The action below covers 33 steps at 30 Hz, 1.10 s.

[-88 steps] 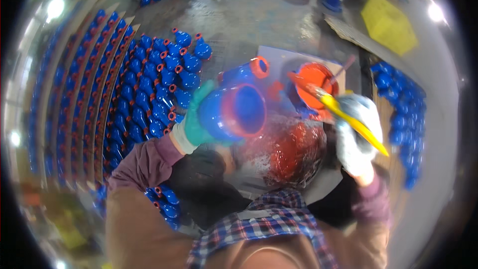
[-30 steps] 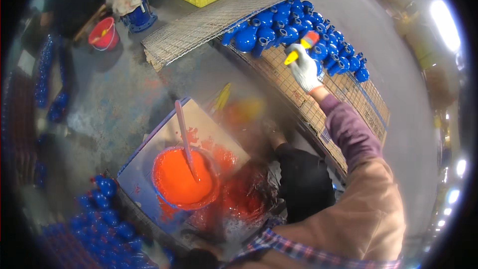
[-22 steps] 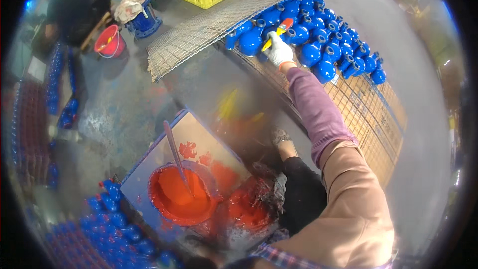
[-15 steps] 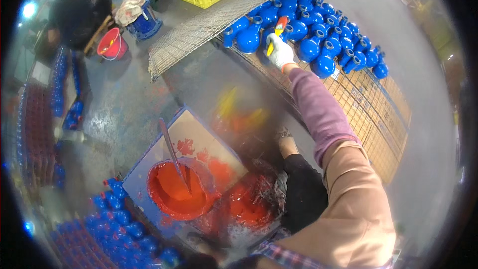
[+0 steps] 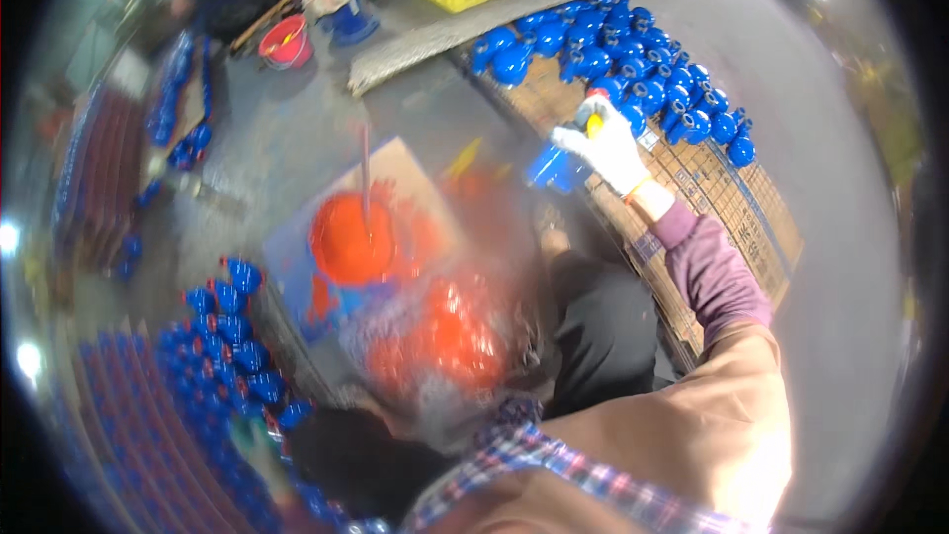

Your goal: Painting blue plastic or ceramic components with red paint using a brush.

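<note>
Blue casting (image 5: 550,166) blurred beside right hand (image 5: 608,143)

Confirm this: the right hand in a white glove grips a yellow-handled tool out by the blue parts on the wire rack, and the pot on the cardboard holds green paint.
Wrong on the paint. The head view shows the pot on the cardboard holding orange-red paint, not green. The rest stands: the gloved right hand grips the yellow-handled tool by the blue parts on the wire rack.

One head-worn fisheye, looking steeply down over your chest.

You see your plaid collar at the bottom edge, the orange paint tub (image 5: 351,237) near centre, and your gloved right hand (image 5: 608,143) reaching up-right toward the wire rack (image 5: 732,208); straight edges bend toward the rim.
</note>
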Tool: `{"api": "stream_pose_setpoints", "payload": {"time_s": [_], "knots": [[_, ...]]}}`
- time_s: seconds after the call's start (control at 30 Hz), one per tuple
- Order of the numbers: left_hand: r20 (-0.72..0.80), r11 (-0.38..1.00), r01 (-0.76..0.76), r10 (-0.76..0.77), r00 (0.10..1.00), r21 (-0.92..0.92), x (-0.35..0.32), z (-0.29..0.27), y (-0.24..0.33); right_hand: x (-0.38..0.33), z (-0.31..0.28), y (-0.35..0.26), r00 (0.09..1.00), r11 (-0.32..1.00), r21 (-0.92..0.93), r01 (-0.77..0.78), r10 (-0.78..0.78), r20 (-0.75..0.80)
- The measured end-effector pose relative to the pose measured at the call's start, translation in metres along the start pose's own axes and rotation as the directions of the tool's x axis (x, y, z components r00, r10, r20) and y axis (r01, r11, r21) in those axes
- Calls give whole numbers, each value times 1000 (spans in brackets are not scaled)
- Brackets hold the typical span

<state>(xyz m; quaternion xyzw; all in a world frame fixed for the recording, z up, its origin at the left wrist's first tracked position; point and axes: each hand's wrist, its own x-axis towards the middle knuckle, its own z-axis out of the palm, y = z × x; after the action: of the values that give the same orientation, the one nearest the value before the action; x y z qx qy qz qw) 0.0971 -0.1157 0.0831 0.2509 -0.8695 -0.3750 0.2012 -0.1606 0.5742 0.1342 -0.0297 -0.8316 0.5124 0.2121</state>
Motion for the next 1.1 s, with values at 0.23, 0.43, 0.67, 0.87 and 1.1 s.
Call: {"api": "stream_pose_setpoints", "payload": {"time_s": [0.23, 0.43, 0.67, 0.87, 1.1], "knots": [[105, 855, -261, 340, 935, -448, -45, 7, 265, -81, -3, -184, 986, 955, 291, 52, -95, 135], [171, 650, -397, 632, 756, -649, -133, 133, 281, -155, 46, -251, 961, 842, 529, -110, -46, 273], [503, 597, 142, 498, 706, -790, -169, 126, 240, -204, 56, -255, 888, 849, 462, -254, 15, 460], [402, 715, -57, 455, 795, -696, -173, 116, 212, -205, 41, -223, 879, 774, 526, -354, 83, 470], [467, 630, 198, 295, 834, -751, -170, 101, 173, -208, 21, -146, 822, 306, 769, -561, 100, 560]]}}
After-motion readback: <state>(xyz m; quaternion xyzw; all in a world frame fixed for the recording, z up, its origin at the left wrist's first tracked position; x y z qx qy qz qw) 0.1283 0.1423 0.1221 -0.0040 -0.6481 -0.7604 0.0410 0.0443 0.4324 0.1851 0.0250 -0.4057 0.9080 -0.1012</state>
